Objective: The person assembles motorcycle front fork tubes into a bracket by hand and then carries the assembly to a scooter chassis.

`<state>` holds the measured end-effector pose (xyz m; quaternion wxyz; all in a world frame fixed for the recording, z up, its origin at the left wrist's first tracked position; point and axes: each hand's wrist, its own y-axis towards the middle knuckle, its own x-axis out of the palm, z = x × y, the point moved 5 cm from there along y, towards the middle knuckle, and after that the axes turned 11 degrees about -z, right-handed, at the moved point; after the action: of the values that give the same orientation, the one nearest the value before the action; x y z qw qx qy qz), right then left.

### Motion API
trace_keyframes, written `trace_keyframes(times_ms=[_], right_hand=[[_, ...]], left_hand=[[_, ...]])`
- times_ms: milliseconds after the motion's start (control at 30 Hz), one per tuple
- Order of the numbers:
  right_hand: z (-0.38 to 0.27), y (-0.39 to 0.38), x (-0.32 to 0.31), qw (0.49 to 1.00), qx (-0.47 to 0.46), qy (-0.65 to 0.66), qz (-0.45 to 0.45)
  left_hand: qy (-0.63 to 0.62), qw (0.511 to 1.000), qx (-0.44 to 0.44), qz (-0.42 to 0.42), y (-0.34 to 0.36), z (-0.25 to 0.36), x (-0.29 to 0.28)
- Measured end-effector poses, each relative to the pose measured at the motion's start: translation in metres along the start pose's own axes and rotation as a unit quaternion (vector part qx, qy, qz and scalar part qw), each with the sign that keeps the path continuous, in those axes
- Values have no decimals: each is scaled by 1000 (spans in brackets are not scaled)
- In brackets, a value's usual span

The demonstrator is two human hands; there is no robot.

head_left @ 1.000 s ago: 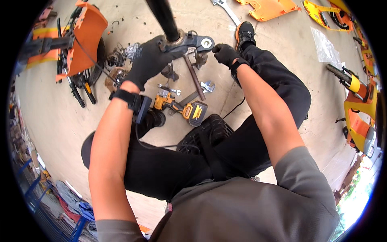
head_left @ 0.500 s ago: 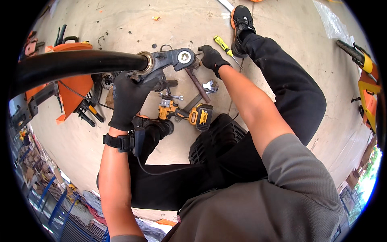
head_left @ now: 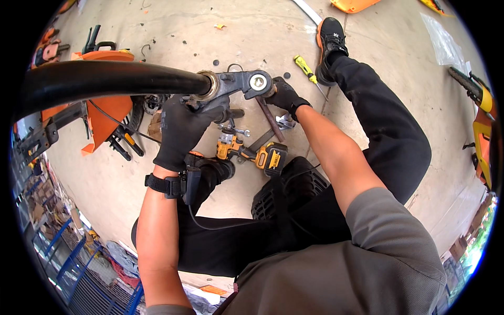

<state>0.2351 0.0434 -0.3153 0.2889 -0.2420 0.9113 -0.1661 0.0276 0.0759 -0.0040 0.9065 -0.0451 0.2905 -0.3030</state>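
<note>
A thick black tube [head_left: 121, 81] comes in from the left and ends in a brass-coloured collar. Joined to it is a dark metal bracket [head_left: 233, 84] with a pale round insert at its right end. My left hand [head_left: 184, 128], in a black glove, wraps round the bracket's underside beside the collar. At the bracket's right end, my gloved right hand [head_left: 287, 98] has its fingers curled in against a brownish round part; the fingertips are partly hidden. Below lie a yellow and black cordless impact wrench [head_left: 227, 146], a small open-ended wrench [head_left: 242, 132], an adjustable wrench [head_left: 284, 123] and a brown bar [head_left: 271, 121].
A yellow screwdriver [head_left: 304, 68] lies on the concrete floor near my outstretched shoe [head_left: 333, 37]. Orange body panels [head_left: 110, 121] and machine parts stand at left. More yellow and orange machinery [head_left: 482, 131] is at right. I sit over a black ribbed plastic seat [head_left: 265, 202].
My right hand has moved in from just beyond the bracket's end and closed against it. My left hand keeps its hold. The whole view has shifted slightly.
</note>
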Motion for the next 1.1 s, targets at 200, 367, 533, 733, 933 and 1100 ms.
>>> trace_keyframes(times_ms=[200,367,533,733,933,1100], right_hand=[[-3,0,2,992,41,102,-57],[9,-20,3,994,54,98,-11],[-8,-66,-19,987,90,131,-13],[24,-101,-4,957,158,244,-24],[35,-123,9,947,217,237,2],[29,-109,6,953,212,216,27]], left_hand=[[-11,1000,15,16,11,0,-11],[-5,999,-36,-20,26,-10,-20],[-70,989,-114,-64,59,-22,-31],[-98,983,-116,-104,97,-76,-16],[-228,953,-149,-134,124,-129,10],[-223,953,-179,-97,143,-174,7]])
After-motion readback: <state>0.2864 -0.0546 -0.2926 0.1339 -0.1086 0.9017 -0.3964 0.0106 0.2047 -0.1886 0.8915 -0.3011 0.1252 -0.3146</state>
